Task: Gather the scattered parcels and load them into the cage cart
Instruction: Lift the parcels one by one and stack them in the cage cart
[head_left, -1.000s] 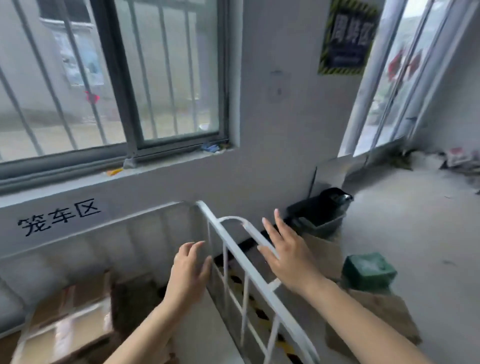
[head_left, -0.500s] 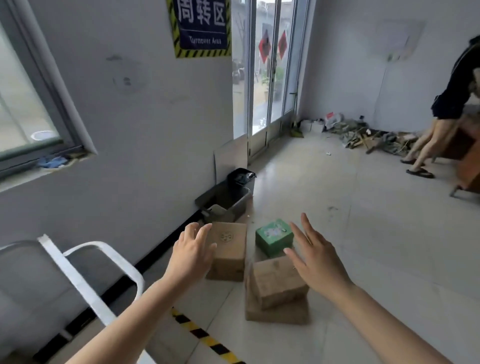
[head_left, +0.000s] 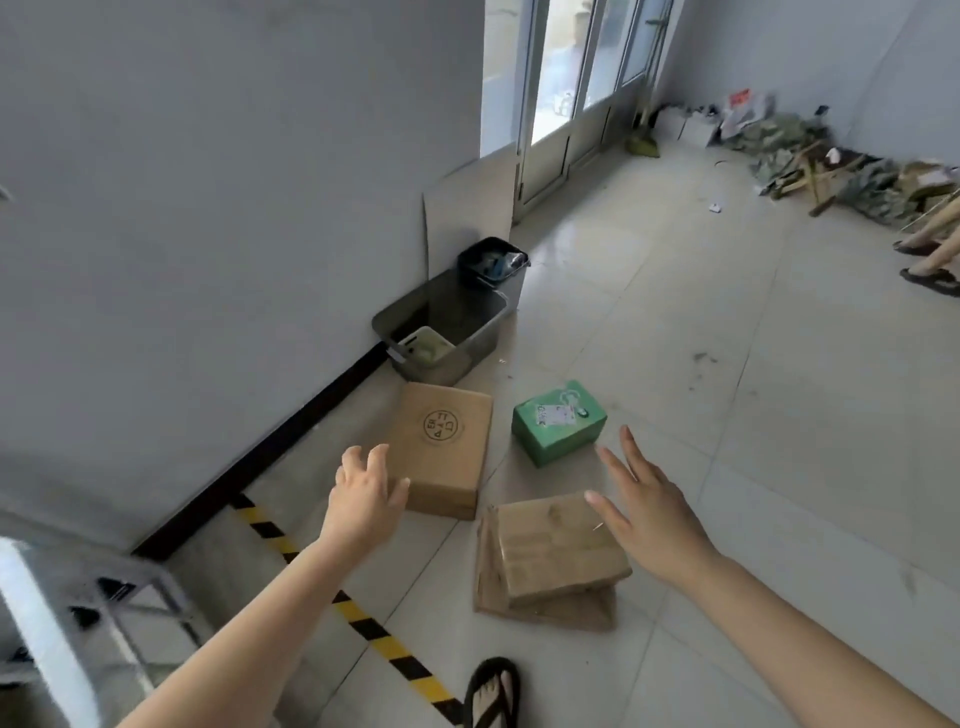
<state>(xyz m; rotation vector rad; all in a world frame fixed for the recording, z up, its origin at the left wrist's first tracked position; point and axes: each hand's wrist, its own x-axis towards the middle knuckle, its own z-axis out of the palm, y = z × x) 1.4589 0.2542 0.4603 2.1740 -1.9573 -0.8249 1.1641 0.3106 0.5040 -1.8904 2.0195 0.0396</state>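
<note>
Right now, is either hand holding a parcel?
No. The left hand and right hand hover open above the cardboard parcels, fingers spread.

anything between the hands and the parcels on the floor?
Nothing visible. The left hand hangs open by the near corner of the stamped cardboard box; the right hand is open over the far edge of the stacked brown parcels. The green box sits clear beyond them.

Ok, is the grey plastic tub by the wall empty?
No. The grey plastic tub holds a pale rectangular container in its near corner.
</note>
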